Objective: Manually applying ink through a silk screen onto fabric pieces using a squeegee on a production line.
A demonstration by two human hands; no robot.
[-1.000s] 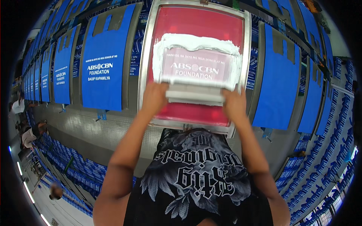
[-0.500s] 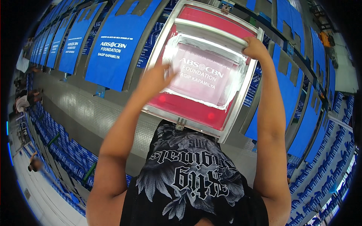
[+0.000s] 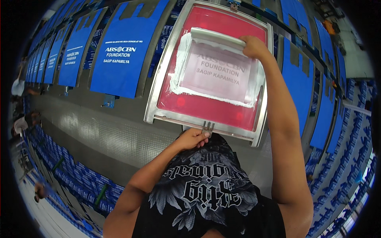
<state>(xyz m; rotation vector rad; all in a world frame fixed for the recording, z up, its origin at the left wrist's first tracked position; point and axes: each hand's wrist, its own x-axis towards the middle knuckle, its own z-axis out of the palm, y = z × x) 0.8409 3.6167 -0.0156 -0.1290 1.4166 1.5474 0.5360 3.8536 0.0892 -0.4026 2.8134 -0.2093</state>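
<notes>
A screen-printing frame (image 3: 152, 107) with silver metal rails holds red mesh (image 3: 210, 109); white ink (image 3: 178, 85) borders a pale printed area with lettering. Across the top of that area lies a long squeegee (image 3: 214, 36), its right end gripped by my right hand (image 3: 254, 48). My left hand (image 3: 194, 138) is closed on a small metal bracket (image 3: 208, 127) at the middle of the frame's near rail, thumb pressed against it.
Flat boards carrying blue printed sheets (image 3: 119, 75) line both sides of the frame, with further sheets (image 3: 301, 91) at right. Below runs a grey walkway (image 3: 99, 131) beside racks of blue pieces (image 3: 75, 166). People (image 3: 22, 125) are at the far left edge.
My two hands held the squeegee low on the screen; my right hand has carried it up to the top, while my left hand let go and moved down to the bracket.
</notes>
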